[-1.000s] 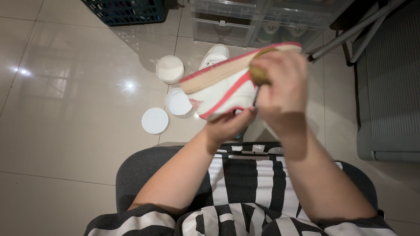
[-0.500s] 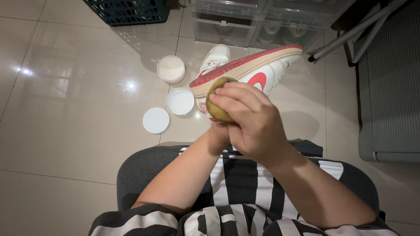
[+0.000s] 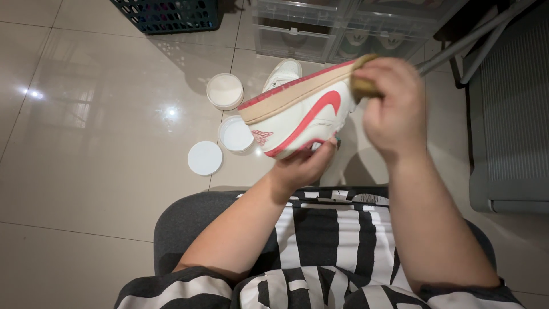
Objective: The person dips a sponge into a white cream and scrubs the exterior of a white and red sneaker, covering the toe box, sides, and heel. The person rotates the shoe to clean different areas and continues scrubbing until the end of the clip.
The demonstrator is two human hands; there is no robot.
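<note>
My left hand (image 3: 303, 166) grips a white sneaker (image 3: 300, 111) with red trim and a tan sole from below, holding it on its side over the floor. At the sneaker's toe end, my right hand (image 3: 392, 106) is closed around a round yellow-brown sponge (image 3: 362, 86), which presses against the sole edge. A second white sneaker (image 3: 281, 73) lies on the floor, partly hidden behind the held one.
Two open white round tubs (image 3: 225, 90) (image 3: 235, 134) and a white lid (image 3: 205, 158) sit on the tiled floor. Clear plastic boxes (image 3: 297, 26) and a dark basket (image 3: 166, 14) stand at the back. A grey mat (image 3: 509, 114) and metal legs (image 3: 457, 40) are at right.
My right hand has swept the sponge from the heel end back out to the toe end of the sneaker. The left hand has kept its hold and tilted the shoe.
</note>
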